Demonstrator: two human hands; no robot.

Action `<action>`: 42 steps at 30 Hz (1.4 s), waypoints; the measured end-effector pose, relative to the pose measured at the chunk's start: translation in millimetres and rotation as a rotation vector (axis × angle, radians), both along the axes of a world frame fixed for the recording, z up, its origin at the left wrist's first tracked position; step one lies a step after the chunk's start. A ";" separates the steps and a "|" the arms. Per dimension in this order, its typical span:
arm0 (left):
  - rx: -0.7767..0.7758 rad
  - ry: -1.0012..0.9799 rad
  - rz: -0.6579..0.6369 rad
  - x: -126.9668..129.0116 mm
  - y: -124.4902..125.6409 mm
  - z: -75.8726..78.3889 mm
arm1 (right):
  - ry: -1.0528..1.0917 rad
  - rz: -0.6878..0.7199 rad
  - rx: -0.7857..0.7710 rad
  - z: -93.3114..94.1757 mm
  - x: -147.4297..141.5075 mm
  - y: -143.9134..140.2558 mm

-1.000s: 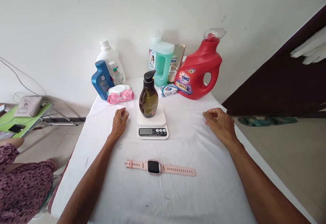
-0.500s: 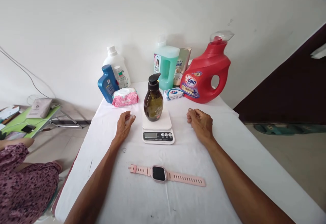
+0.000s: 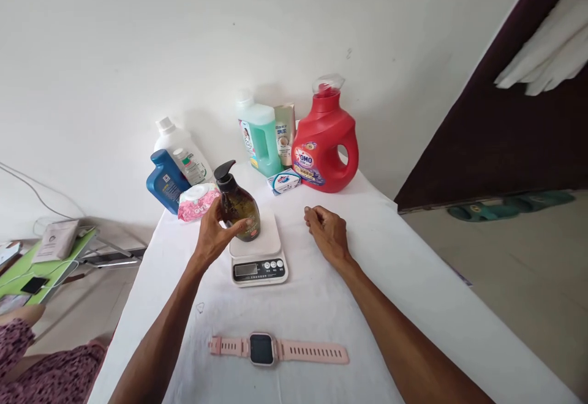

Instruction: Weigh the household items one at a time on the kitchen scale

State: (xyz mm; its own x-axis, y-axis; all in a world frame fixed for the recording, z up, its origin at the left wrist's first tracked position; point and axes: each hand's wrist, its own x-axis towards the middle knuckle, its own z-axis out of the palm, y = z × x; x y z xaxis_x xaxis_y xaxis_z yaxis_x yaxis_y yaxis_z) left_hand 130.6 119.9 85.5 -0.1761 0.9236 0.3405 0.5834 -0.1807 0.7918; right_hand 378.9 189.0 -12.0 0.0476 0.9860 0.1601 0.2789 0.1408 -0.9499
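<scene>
My left hand [image 3: 215, 232] is wrapped round a dark brown pump bottle [image 3: 239, 213], thumb across its front and fingers behind the left side. The bottle leans a little over the white kitchen scale [image 3: 260, 272]; whether its base still touches the plate I cannot tell. Right of the scale, my right hand [image 3: 328, 229] rests on the table with its fingers curled shut, and nothing shows in them. A pink smartwatch [image 3: 261, 349] lies stretched out in front of the scale. Just behind my left hand is a pink pack of wipes [image 3: 197, 202].
Along the wall stand a blue bottle [image 3: 165, 180], a white bottle [image 3: 193, 153], a green jug [image 3: 261, 141], a beige pack [image 3: 285, 138] and a red detergent jug [image 3: 326, 147]. A boxed bar [image 3: 283, 181] lies before them. Another person's patterned clothing [image 3: 55, 370] shows at lower left.
My left hand has reached the pump bottle, closed round it and tilted it to the left. My right hand stays curled on the table. The camera view has turned to the right.
</scene>
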 end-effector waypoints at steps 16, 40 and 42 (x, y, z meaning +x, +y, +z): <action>0.094 0.108 0.362 -13.7 161.9 10.2 | -0.052 -0.024 0.054 -1.2 -2.1 4.1; 0.036 -0.035 0.305 -44.0 291.6 -39.5 | -0.053 -0.008 -0.110 -2.0 2.4 -1.5; -0.006 -0.045 0.346 -35.7 284.0 -38.2 | -0.063 -0.008 -0.132 -0.1 3.2 -1.6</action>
State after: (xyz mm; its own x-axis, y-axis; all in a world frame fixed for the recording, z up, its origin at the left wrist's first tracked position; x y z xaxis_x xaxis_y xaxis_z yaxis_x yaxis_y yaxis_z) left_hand 94.8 403.9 47.3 -0.4938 0.8085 0.3202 0.5741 0.0266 0.8183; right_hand 382.1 187.4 -12.0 0.0500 0.9982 0.0319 0.3388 0.0131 -0.9408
